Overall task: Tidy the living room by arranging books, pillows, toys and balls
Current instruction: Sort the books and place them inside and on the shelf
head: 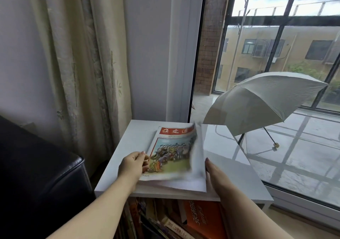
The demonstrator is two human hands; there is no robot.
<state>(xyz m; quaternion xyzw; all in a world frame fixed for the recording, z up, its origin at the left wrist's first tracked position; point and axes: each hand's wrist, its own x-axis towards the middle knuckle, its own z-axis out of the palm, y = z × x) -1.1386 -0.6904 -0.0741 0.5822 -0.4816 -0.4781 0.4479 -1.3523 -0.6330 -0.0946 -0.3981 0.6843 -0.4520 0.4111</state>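
A magazine (173, 150) with a red title band and a colourful drawing lies on top of a small stack of books on the white side table (128, 146). Its right edge is blurred and lifted. My left hand (133, 165) pinches the magazine's left edge with curled fingers. At the stack's right side my right hand (214, 172) lies with straight fingers against the edge. A white book (184, 185) sits under the magazine.
Below the table top, several books (198, 218) lie in a loose heap, one orange. A black leather sofa arm (36, 174) is at the left. Curtains (82, 63) hang behind. An open grey umbrella (261, 100) stands beyond the window glass on the right.
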